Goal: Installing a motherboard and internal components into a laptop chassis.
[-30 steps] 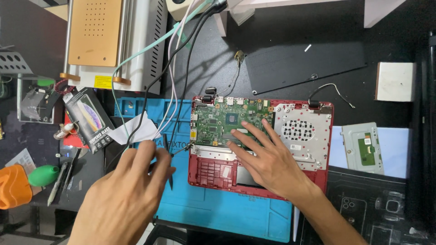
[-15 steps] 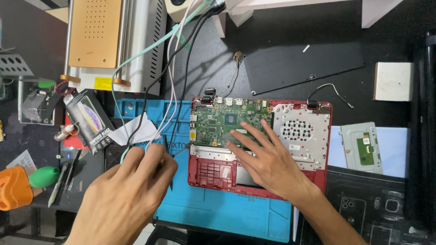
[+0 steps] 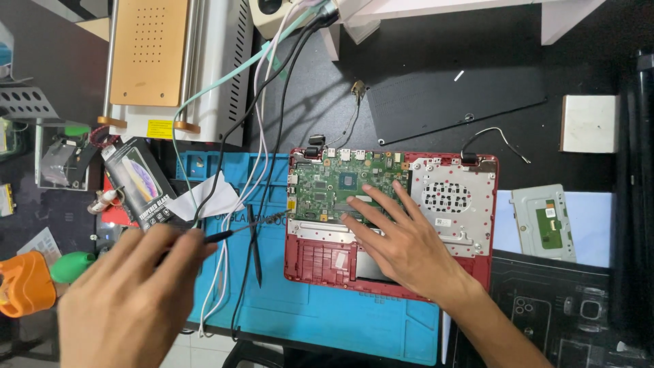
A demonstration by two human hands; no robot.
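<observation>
An opened red laptop base (image 3: pixel 470 269) lies on a blue work mat (image 3: pixel 354 324), its green circuit board (image 3: pixel 327 187) and silver metal plate (image 3: pixel 453 197) exposed. My right hand (image 3: pixel 405 249) lies flat across the board's lower edge and the red frame, fingers spread, holding nothing. My left hand (image 3: pixel 129 300) is to the left over the mat's edge. It grips a thin black-handled screwdriver (image 3: pixel 228 234) whose shaft points right, its tip short of the laptop's left side.
Black, white and pale green cables (image 3: pixel 262 136) run from the top down across the mat. A white machine with an orange plate (image 3: pixel 153 54) stands at top left, a dark box (image 3: pixel 143 187) below it. A loose touchpad part (image 3: pixel 548 221) lies right of the laptop.
My left hand has drawn back to the left and down with the screwdriver, away from the laptop's edge. My right hand stays on the board.
</observation>
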